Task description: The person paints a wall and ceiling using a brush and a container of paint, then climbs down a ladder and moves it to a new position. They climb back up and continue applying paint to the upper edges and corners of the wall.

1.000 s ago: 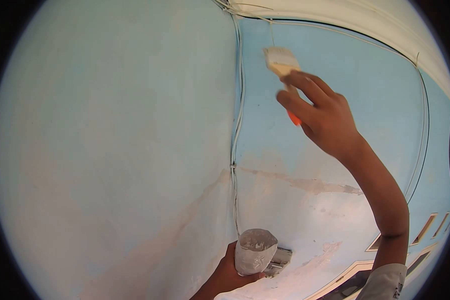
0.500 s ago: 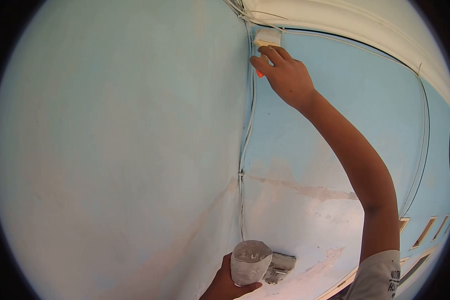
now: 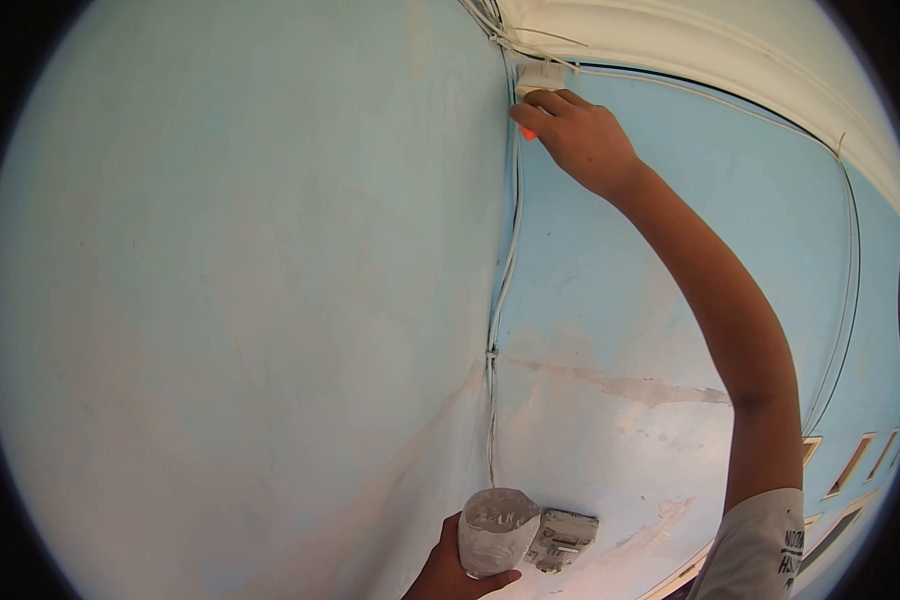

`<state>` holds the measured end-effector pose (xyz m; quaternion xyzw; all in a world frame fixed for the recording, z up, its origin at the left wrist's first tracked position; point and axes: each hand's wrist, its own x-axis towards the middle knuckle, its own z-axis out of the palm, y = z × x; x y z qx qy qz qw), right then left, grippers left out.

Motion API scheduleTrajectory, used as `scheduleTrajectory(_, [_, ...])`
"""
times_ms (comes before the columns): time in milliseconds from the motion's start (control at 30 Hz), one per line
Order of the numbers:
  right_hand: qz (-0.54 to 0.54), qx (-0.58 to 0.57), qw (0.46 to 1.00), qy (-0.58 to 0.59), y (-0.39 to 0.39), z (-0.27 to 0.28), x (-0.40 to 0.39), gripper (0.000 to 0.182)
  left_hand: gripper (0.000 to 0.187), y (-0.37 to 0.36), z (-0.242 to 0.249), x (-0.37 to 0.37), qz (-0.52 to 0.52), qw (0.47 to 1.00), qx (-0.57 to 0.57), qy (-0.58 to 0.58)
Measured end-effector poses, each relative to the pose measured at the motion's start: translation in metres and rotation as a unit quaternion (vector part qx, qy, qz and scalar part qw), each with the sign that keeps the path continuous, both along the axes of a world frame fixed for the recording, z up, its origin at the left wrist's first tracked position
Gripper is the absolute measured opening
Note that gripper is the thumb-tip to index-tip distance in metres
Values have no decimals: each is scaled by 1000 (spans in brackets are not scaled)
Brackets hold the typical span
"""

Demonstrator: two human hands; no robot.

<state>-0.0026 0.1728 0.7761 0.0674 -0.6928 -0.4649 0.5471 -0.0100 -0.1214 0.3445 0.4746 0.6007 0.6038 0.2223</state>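
My right hand is raised high in the corner, its fingers wrapped round a paintbrush. The wide pale bristles press against the blue wall just under the ceiling trim, and the orange handle end pokes out below the fingers. Low in the view, my left hand grips a cut-off plastic container, smeared whitish, with greyish liquid inside. Right behind the container, a paint-spattered switch box is fixed to the wall.
Loose cables run down the wall corner and along the top edge under the cream ceiling trim. A broad pale wall fills the left side. Peeling patches mark the lower right wall; small window openings lie at far right.
The view has shifted slightly, so the wall and cables appear a little further right and lower. My right hand has closed in nearer the bristles, which stay by the corner top.
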Motion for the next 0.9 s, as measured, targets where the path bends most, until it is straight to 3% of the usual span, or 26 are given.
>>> scheduleTrajectory(233, [20, 4, 1000, -23, -17, 8, 10, 27, 111, 2, -3, -16, -8, 1000, 21, 8])
scheduleTrajectory(367, [-28, 6, 998, -62, -20, 4, 2, 27, 110, 6, -8, -27, -30, 999, 22, -17])
scheduleTrajectory(467, [-16, -59, 990, -127, -31, -3, 15, 27, 109, 10, -21, -31, -32, 999, 23, 1])
scheduleTrajectory(533, [51, -41, 991, -115, -31, 5, 17, 26, 109, 16, -29, -35, -57, 997, 54, -23])
scheduleTrajectory(667, [22, 15, 995, -98, -27, 17, 13, 25, 108, 19, -26, -30, -47, 997, 52, -33])
scheduleTrajectory(733, [-46, -34, 983, -174, -28, -4, 20, 24, 109, 23, -34, -32, -43, 998, 51, -22])
scheduleTrajectory(900, [24, -260, 911, -319, -66, -58, 55, 13, 111, 18, -31, -27, -41, 998, 55, -16])
